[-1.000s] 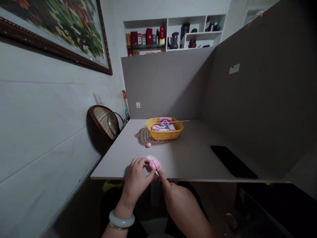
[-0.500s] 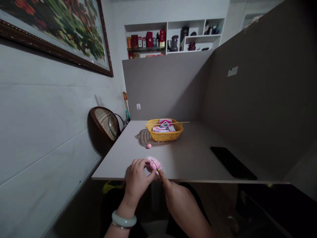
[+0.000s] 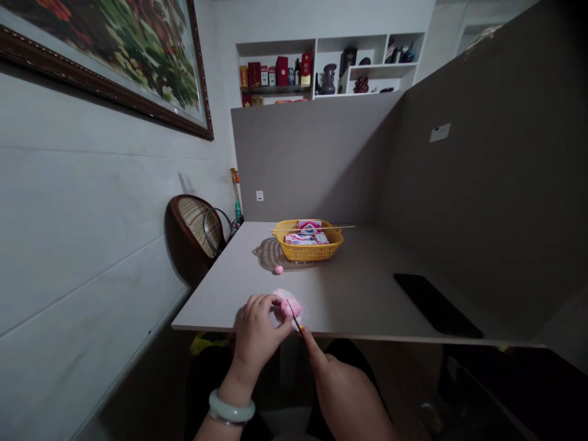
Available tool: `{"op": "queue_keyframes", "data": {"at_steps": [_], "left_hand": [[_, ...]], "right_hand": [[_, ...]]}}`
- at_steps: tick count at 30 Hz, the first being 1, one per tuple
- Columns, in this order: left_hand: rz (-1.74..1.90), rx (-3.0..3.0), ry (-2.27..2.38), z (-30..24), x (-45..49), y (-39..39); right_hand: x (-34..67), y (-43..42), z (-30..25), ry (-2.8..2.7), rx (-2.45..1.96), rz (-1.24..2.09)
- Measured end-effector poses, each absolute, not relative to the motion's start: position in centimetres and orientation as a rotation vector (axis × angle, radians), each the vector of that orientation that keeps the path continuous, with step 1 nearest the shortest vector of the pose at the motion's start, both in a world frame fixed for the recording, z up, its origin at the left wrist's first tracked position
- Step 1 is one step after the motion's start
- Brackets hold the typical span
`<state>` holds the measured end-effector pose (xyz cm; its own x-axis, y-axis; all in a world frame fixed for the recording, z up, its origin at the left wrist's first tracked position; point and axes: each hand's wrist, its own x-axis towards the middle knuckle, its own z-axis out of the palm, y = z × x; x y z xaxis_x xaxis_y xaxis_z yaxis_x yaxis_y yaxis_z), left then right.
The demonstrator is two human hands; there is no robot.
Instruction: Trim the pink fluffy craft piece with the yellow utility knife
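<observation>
A soft-looking pink lump sits near the table's front edge on a pale, crumpled sheet that looks like plastic. My left hand, with a pale bangle at the wrist, closes thumb and fingers around the lump's left side. From the right, my right hand grips a small knife with a thin dark blade and a bit of yellow by the handle. The blade lies across the lump; how deep it sits I cannot tell. Farther back rests a small pink ball.
A yellow basket with white and pink packets stands at the back, a thin stick across its rim. On the right lies a flat black object. Grey panels border the table's back and right. A round-backed chair leans at the left.
My right hand and the knife have drawn slightly back toward me and to the right, showing more of the blade. My left hand stays on the lump. The view has shifted a little.
</observation>
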<state>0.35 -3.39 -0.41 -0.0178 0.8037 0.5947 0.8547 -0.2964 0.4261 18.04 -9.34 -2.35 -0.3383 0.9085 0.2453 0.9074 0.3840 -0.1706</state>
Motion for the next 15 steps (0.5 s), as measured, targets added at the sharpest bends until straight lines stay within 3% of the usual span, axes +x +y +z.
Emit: {"op": "queue_keyframes", "data": {"at_steps": [15], "left_hand": [[-1.298, -2.189, -1.758, -0.6, 0.1, -3.0]], "right_hand": [[18.9, -8.5, -2.1, -2.397, -1.494, -0.007]]}}
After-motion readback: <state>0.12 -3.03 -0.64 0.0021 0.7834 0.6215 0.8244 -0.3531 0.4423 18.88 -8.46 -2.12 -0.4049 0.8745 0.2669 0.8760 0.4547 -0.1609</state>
